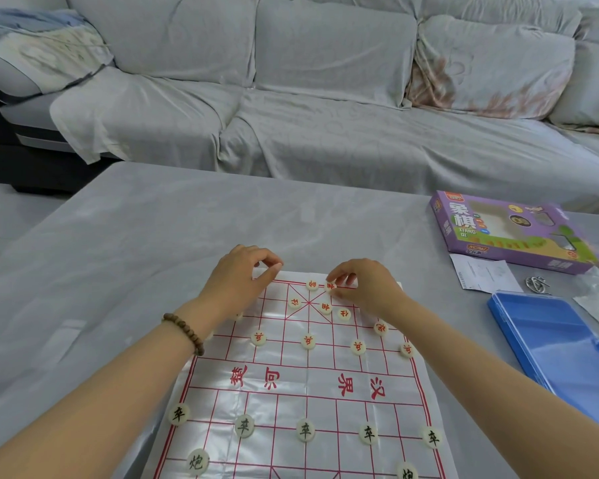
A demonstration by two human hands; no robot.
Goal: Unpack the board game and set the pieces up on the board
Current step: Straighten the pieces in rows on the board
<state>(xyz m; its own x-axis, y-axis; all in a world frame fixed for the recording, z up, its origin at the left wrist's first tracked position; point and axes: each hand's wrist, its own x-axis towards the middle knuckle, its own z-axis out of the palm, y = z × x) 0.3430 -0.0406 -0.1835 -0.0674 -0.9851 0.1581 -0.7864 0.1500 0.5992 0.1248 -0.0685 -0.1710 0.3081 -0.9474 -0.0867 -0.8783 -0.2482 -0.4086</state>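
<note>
Fingers (341, 279) of right hand (363, 288) pinch red-marked piece (330, 287) at far edge of board (291, 402). Fingers of left hand (239, 274) curled at far-left edge; cannot tell if holding anything. Black-marked pieces (305, 430) on near rows. Purple game box (509, 233) on counter (118, 254), right.

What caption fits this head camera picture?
Right hand pinches a red piece at the far edge of the board; left hand beside it.
</note>
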